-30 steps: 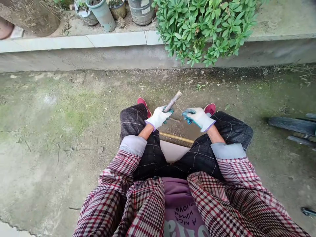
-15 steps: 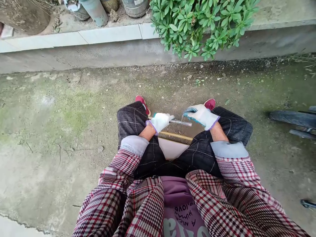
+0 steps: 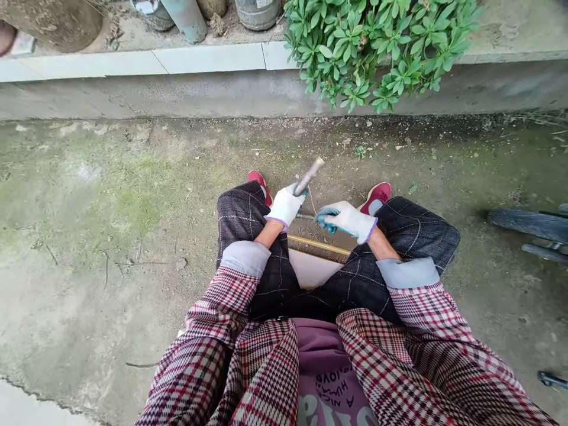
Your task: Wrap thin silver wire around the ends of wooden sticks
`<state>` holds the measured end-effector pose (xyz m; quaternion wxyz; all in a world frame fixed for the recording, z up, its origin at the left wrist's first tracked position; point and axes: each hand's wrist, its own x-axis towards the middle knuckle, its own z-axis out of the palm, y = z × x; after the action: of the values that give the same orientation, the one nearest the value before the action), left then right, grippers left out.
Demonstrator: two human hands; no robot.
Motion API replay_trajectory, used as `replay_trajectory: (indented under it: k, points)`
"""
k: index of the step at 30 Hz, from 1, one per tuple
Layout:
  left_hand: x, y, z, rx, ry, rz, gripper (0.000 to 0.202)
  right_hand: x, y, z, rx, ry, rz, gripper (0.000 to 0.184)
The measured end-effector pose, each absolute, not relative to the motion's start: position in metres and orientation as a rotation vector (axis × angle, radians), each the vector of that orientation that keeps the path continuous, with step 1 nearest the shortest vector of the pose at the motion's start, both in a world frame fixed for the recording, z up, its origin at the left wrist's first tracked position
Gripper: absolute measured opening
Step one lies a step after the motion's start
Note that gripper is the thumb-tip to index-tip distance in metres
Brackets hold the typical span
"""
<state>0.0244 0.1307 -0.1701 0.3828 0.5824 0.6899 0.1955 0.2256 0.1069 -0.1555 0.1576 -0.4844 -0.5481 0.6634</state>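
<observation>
My left hand (image 3: 286,205), in a white work glove with blue-green on the palm side, is closed round a greyish rod (image 3: 309,176). The rod tilts up and to the right, its far end pale brown and slightly blurred. A thin wire (image 3: 312,200) curves down from the rod to my right hand (image 3: 348,220), gloved the same way. The fingers of that hand are pinched together on the wire's lower end. A short grey bar-like piece (image 3: 305,216) shows between the two hands; whether either one holds it is unclear.
Between my knees lie a yellowish bar (image 3: 318,244) and a pale flat surface (image 3: 313,269). Ahead runs a low concrete ledge (image 3: 213,61) with pots and a leafy shrub (image 3: 381,50). A dark wheel (image 3: 528,222) stands at the right. Twigs lie on the mossy ground.
The rod has swung from lying nearly level to pointing up and away, turned by my left hand. My right hand has moved left and lower, closer to the left one.
</observation>
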Motion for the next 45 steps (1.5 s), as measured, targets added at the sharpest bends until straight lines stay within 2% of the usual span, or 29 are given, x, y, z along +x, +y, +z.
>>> replay_trajectory:
  k: [4,8,14,16,19,24,26,28,32,34,38,42,45]
  points:
    - [0.03,0.117,-0.173,2.081,1.671,-0.21,0.03,0.241,0.107,-0.145,-1.299,-1.614,1.988,0.036]
    - [0.039,0.11,-0.171,2.246,1.39,-0.519,0.039,0.262,0.121,-0.138,-1.596,-1.474,1.684,0.027]
    - [0.03,0.114,-0.17,2.275,1.386,-0.414,0.037,0.269,0.134,-0.139,-1.789,-1.457,1.498,0.008]
    - [0.029,0.113,-0.171,2.203,1.36,-0.354,0.031,0.267,0.135,-0.141,-1.793,-1.486,1.476,0.007]
    - [0.033,0.11,-0.168,1.982,1.278,-0.088,0.019,0.264,0.135,-0.146,-1.762,-1.445,1.486,0.011]
    - [0.035,0.118,-0.159,1.27,1.306,0.555,0.033,0.25,0.13,-0.15,-1.654,-1.353,1.61,0.016]
    - [0.031,0.124,-0.16,1.096,1.416,0.672,0.032,0.242,0.123,-0.151,-1.598,-1.395,1.707,0.02]
    - [0.027,0.129,-0.164,1.198,1.581,0.603,0.028,0.235,0.116,-0.151,-1.534,-1.47,1.819,0.023]
    - [0.025,0.126,-0.174,1.852,1.755,0.043,0.024,0.237,0.108,-0.145,-1.338,-1.595,2.016,0.031]
    - [0.03,0.119,-0.175,2.046,1.693,-0.177,0.03,0.244,0.11,-0.14,-1.383,-1.57,1.983,0.035]
    - [0.038,0.11,-0.171,2.262,1.478,-0.436,0.042,0.259,0.123,-0.138,-1.632,-1.494,1.713,0.026]
    - [0.038,0.111,-0.168,2.253,1.378,-0.434,0.041,0.264,0.132,-0.146,-1.713,-1.475,1.537,0.021]
    - [0.038,0.112,-0.168,2.089,1.377,-0.136,0.03,0.264,0.136,-0.155,-1.688,-1.442,1.481,0.022]
